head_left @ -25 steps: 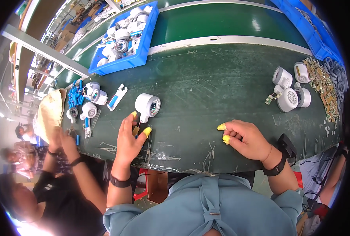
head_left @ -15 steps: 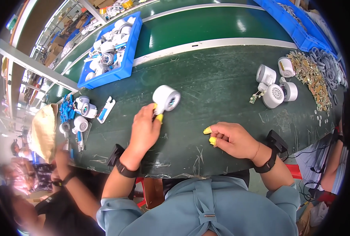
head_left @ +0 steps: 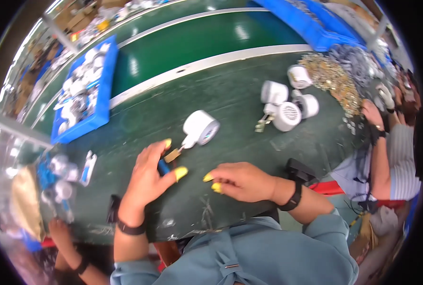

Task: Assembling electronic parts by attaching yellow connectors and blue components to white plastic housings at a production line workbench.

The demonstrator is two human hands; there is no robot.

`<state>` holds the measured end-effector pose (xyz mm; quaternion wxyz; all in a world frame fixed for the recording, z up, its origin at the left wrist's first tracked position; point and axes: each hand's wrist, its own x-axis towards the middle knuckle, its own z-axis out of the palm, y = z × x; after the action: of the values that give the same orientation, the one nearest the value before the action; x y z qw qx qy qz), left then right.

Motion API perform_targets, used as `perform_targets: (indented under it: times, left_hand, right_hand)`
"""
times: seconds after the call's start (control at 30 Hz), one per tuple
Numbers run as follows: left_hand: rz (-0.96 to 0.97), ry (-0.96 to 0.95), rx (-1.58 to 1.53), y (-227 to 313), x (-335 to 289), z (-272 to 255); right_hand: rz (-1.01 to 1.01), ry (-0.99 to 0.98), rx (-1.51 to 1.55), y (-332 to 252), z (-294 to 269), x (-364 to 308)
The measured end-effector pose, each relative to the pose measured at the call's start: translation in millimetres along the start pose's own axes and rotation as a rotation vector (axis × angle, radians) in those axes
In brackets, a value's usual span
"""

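Note:
A white cylindrical fan head (head_left: pixel 198 124) lies on the green worktop, its short neck pointing toward me. A small brownish circuit board (head_left: pixel 173 155) sits at the end of that neck, and a blue cylinder (head_left: pixel 163 167) shows just beside it. My left hand (head_left: pixel 147 178) is over the blue cylinder, thumb and fingers spread, with yellow covers on the tips of the thumb and a finger. To its right, my right hand (head_left: pixel 243 181) hovers low with curled fingers, also in yellow tip covers. Whatever lies inside those fingers, if anything, is hidden.
Several white fan heads (head_left: pixel 287 115) stand at right, beside a heap of small boards (head_left: pixel 332 78) and grey rings (head_left: pixel 351 61). Blue crates hold white parts (head_left: pixel 107 90) at left and grey pieces (head_left: pixel 311 23) at far right. Co-workers' hands (head_left: pixel 373 114) are at both sides.
The view has swung, shifting the scene leftward. My left hand has released the fan head's neck and opened nearer to me. The board and blue cylinder now show. My right hand stays curled.

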<state>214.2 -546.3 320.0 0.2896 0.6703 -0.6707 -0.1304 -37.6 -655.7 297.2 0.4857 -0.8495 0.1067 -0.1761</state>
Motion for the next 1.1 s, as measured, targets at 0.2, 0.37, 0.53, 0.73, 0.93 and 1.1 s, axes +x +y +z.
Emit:
perform_targets:
  times: [0.2, 0.37, 0.53, 0.73, 0.93, 1.1]
  left_hand:
    - [-0.025, -0.044, 0.054, -2, -5, -2]
    - [-0.063, 0.029, 0.143, -13, -10, -28]
    - [-0.326, -0.120, 0.138, -19, -22, -49]
    - [-0.444, -0.006, 0.240, -33, -33, -53]
    - [-0.389, -0.012, 0.196, -31, -33, -55]
    - [-0.379, -0.023, 0.141, -37, -29, -53]
  right_hand:
    - [0.048, -0.031, 0.009, -10, -7, 0]
    - [0.231, 0.420, -0.235, -12, -24, -14]
    - [0.351, 0.596, -0.726, 1, -55, -13]
    - [0.219, 0.532, -0.762, 28, -62, -18]
    - [0.178, 0.467, -0.501, 18, -50, -12]
    - [0.158, 0.328, -0.322, 11, -33, 0]
